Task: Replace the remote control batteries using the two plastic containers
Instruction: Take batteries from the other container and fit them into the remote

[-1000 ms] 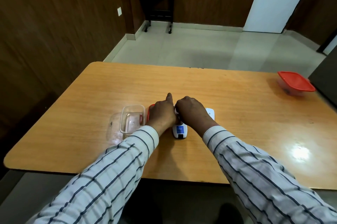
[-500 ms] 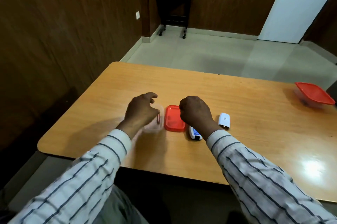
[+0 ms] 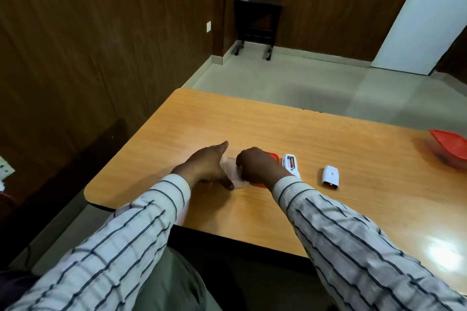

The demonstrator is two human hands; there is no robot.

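A small clear plastic container (image 3: pixel 229 169) sits on the wooden table (image 3: pixel 328 209). My left hand (image 3: pixel 206 166) cups it, thumb at its near side and fingers at its far side. My right hand (image 3: pixel 257 166) hovers over the container's right edge with fingers curled down; what they hold is hidden. The container's red lid (image 3: pixel 275 156) peeks out behind that hand. The white remote (image 3: pixel 290 162) lies face down with its compartment open, a red battery showing inside. Its white battery cover (image 3: pixel 331 176) lies to the right.
A second container with a red lid (image 3: pixel 449 150) stands at the table's far right edge. The table's left corner and front edge are close to my left arm. A dark side table (image 3: pixel 256 22) stands by the far wall.
The view swung left. My right hand left the remote and moved left over the clear container. My left hand now cups that container, and the remote's open compartment shows.
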